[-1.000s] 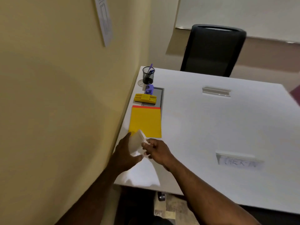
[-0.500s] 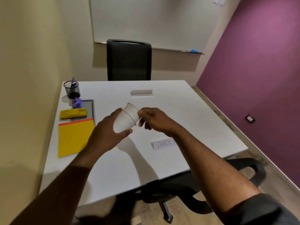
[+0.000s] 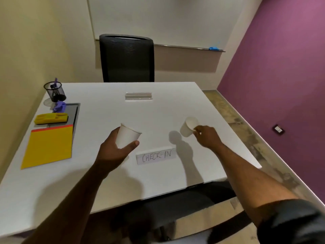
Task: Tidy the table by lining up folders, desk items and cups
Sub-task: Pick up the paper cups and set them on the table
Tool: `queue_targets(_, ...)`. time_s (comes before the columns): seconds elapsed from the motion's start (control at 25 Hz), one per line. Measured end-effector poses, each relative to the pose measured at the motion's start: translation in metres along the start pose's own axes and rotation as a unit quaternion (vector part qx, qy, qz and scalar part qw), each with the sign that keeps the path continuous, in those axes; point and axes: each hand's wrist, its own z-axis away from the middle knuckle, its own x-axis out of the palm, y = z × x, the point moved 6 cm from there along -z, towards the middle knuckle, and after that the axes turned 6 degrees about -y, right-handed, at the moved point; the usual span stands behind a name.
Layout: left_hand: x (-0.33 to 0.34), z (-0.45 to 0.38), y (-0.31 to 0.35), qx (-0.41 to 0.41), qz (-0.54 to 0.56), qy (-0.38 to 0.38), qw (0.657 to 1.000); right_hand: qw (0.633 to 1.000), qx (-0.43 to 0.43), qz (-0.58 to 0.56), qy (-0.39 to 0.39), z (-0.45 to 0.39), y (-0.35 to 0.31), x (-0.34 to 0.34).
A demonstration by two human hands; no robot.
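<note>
Cups were stacked before; now split, one in each hand. Yellow folder (image 3: 48, 146) sits by table's (image 3: 109, 111) left edge, middle bare. Your left hand (image 3: 114, 150) wraps fingers round cup (image 3: 127, 136). Your right hand (image 3: 207, 136) pinches rim of tilted cup (image 3: 188, 128), above table near right edge.

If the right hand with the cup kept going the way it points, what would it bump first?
Probably nothing: the right hand and its paper cup point up-left over bare table. The clear sign holder lies far along, though depth is unclear.
</note>
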Motion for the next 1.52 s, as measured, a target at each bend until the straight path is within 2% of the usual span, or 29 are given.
queue_targets(0.08,0.017,0.008,-0.001,-0.023,-0.039,0.027,0.999,0.996,-0.003,0.036,-0.081,-0.013,0.037,0.05)
queue_targets(0.16,0.028,0.015,0.002,-0.042,-0.083,0.045,0.995,0.989,-0.005,0.024,-0.148,-0.019,0.062,0.093)
queue_targets(0.28,0.029,0.032,0.003,-0.068,-0.105,0.085,0.989,0.981,-0.013,-0.012,-0.195,-0.024,0.078,0.127)
queue_targets(0.44,0.034,0.049,0.01,-0.104,-0.09,0.139,0.981,0.982,-0.002,-0.083,-0.171,-0.031,0.093,0.134)
queue_targets(0.6,0.045,0.062,0.028,-0.095,-0.099,0.159,0.978,0.985,-0.061,-0.012,-0.161,-0.031,0.103,0.129)
queue_targets(0.72,0.058,0.081,0.043,-0.084,-0.092,0.178,0.976,0.987,-0.064,-0.035,-0.145,-0.025,0.121,0.121)
queue_targets(0.88,0.086,0.114,0.074,-0.051,-0.043,0.208,0.976,0.979,-0.062,-0.127,-0.147,-0.017,0.141,0.088)
queue_targets(1.04,0.141,0.143,0.116,-0.009,0.056,0.227,0.972,0.957,-0.117,-0.255,-0.079,0.016,0.158,0.021)
queue_targets(1.12,0.183,0.149,0.139,0.008,0.095,0.216,0.972,0.943,-0.148,-0.291,-0.062,0.039,0.168,-0.013)
queue_targets(1.2,0.23,0.148,0.159,0.024,0.096,0.175,0.979,0.927,-0.172,-0.329,-0.048,0.061,0.181,-0.043)
queue_targets(1.36,0.33,0.128,0.193,0.029,0.06,0.077,0.995,0.889,-0.221,-0.392,-0.088,0.096,0.216,-0.076)
queue_targets(1.52,0.431,0.086,0.213,0.008,0.04,0.015,0.999,0.889,-0.244,-0.367,-0.124,0.1,0.273,-0.09)
